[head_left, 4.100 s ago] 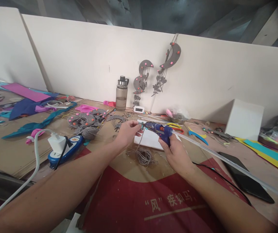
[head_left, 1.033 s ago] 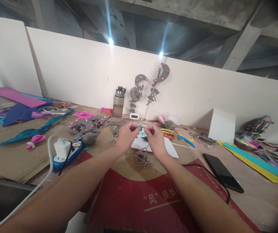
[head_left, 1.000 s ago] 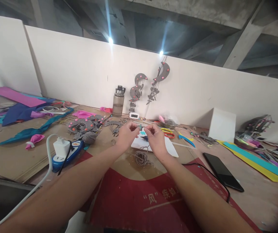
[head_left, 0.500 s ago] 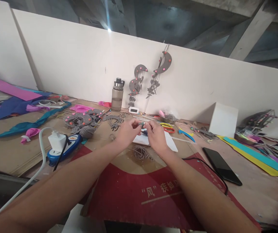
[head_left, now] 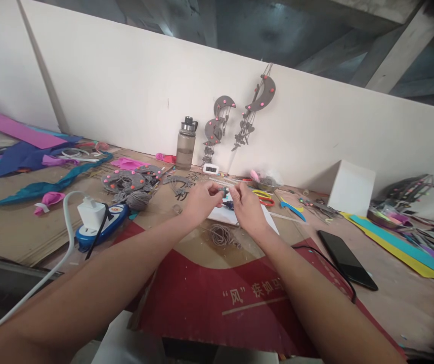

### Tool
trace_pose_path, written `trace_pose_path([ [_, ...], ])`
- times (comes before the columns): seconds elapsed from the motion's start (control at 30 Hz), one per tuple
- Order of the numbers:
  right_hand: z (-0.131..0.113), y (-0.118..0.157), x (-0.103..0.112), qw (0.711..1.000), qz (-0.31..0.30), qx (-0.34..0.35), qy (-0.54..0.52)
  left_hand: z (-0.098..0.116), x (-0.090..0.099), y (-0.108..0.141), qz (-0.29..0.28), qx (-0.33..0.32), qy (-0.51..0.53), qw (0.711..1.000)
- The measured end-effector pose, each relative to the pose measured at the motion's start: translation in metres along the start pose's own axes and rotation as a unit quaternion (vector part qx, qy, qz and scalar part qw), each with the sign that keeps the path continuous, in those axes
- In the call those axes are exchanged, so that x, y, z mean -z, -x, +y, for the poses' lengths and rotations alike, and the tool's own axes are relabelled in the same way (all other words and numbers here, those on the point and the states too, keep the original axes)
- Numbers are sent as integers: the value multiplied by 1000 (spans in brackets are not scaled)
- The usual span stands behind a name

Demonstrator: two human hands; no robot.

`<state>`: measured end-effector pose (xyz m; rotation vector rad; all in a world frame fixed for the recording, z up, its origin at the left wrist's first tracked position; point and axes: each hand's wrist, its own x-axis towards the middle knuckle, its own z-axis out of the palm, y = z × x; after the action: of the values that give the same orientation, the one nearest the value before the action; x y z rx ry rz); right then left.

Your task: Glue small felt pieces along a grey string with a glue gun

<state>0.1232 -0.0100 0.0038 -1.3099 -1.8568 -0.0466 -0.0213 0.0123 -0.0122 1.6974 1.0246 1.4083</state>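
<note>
My left hand [head_left: 202, 202] pinches a small teal-grey piece [head_left: 224, 192] between thumb and fingertips; its exact kind is too small to make out. Close beside it, my right hand [head_left: 246, 206] has thumb and fingers drawn together, and whatever they hold is hidden. Under both hands lies a white sheet [head_left: 219, 215], with a small dark blue item [head_left: 228, 205] showing between them. A loose coil of grey cord [head_left: 221, 235] rests on the cardboard just nearer to me. Scissors with yellow and red handles [head_left: 265, 196] lie right of my right hand.
A water bottle [head_left: 185, 144] and a small white digital display [head_left: 210, 169] stand by the wall, where grey moon-shaped hangings [head_left: 262, 96] hang. Left are a blue power strip [head_left: 103, 230] and grey felt pieces [head_left: 129, 182]; right, a phone [head_left: 348, 260] and coloured sheets [head_left: 402, 247].
My fingertips have drawn slightly apart, so a small gap shows between the right fingers and the teal-grey piece. The camera view has shifted a little.
</note>
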Motion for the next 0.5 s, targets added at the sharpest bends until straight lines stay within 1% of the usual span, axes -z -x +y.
trace_pose_path([
  [0.07,2,1,0,1000,16,-5,-21,0,2,-2,11,10,16,1000],
  [0.2,3,2,1,998,42,42,-22,0,3,-4,20,20,26,999],
  [0.33,-1,2,2,996,49,71,-26,-1,2,-3,9,13,16,1000],
  [0.5,-2,0,1,995,49,90,3,3,-1,2,-25,3,-17,1000],
])
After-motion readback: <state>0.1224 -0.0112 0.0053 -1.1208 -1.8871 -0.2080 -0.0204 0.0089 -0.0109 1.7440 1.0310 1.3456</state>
